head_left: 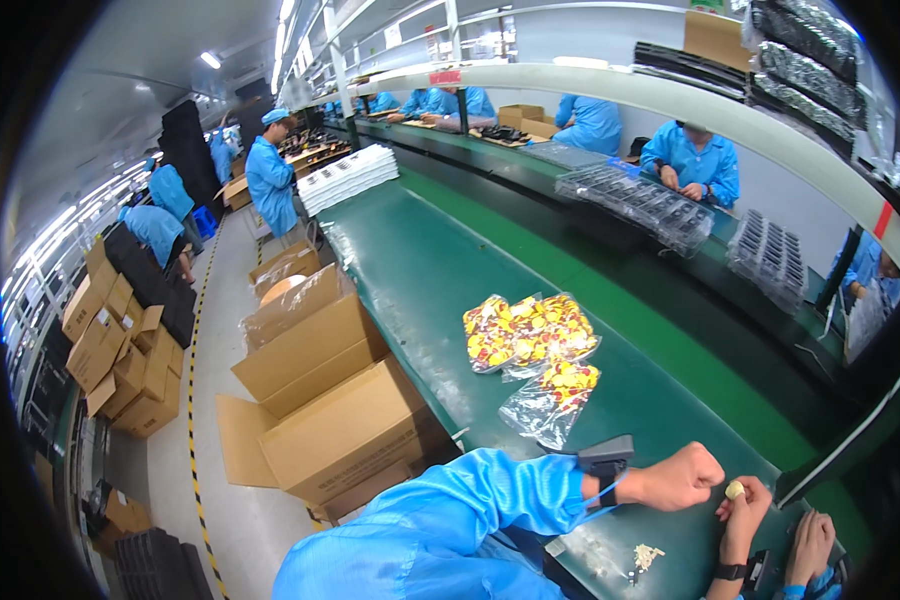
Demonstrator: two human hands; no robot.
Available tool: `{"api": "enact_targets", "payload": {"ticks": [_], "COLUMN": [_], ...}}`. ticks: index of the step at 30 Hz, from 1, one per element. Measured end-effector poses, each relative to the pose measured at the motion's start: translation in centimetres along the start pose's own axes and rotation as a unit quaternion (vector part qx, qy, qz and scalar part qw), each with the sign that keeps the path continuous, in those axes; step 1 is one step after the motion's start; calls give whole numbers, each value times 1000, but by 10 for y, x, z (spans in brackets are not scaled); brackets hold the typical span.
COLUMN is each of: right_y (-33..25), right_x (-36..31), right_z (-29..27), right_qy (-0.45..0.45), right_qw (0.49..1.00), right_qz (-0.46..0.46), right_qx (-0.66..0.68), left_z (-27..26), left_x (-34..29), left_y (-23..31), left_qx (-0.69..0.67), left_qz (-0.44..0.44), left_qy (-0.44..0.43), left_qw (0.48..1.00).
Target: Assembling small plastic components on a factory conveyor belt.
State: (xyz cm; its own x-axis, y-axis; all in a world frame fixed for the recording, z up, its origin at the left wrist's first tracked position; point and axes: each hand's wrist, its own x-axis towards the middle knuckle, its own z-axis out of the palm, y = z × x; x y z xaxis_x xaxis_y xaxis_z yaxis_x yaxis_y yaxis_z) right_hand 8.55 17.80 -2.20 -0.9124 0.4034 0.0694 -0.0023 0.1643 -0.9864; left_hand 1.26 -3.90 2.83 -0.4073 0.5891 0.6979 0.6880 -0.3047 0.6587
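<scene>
My left hand (680,478) is closed in a fist above the green table. Whatever its fingers may hold is hidden. A black box-shaped device is strapped to that wrist. Just to the right, my right hand (744,512) pinches a small round pale-yellow piece (735,490) between thumb and fingers. Below both hands lies a little heap of small cream-coloured bits (646,556) on the tabletop. Farther ahead are clear plastic bags (550,330) filled with yellow, red and white pieces. The nearest bag (560,395) is only partly filled, its clear end toward me.
Another person's hands (812,548) rest at the lower right edge. A cardboard box (340,430) stands open left of the green table (420,260). White stacked sheets (348,180) sit at its far end. Across the line, a person (692,165) works beside clear plastic trays (640,200).
</scene>
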Motion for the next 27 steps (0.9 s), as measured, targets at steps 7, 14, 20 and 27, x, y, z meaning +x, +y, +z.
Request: {"api": "enact_targets", "payload": {"ticks": [7,14,20,27], "right_y": [-13,-13,-19,-20], "right_x": [-8,-7,-7,-11], "right_z": [6,1,5,6], "right_qy": [-3,3,-6,-10], "right_qw": [1000,1000,1000,1000], "right_qz": [-11,-2,-5,3], "right_qx": [-7,-3,-1,10], "left_z": [-38,-70,-52,-34], "left_x": [-10,1,22,14], "left_y": [107,218,247,266], "left_qx": [-433,-484,-429,-504], "left_qz": [-178,-118,-105,-205], "left_qy": [76,-5,-75,-66], "left_qw": [880,867,894,836]}}
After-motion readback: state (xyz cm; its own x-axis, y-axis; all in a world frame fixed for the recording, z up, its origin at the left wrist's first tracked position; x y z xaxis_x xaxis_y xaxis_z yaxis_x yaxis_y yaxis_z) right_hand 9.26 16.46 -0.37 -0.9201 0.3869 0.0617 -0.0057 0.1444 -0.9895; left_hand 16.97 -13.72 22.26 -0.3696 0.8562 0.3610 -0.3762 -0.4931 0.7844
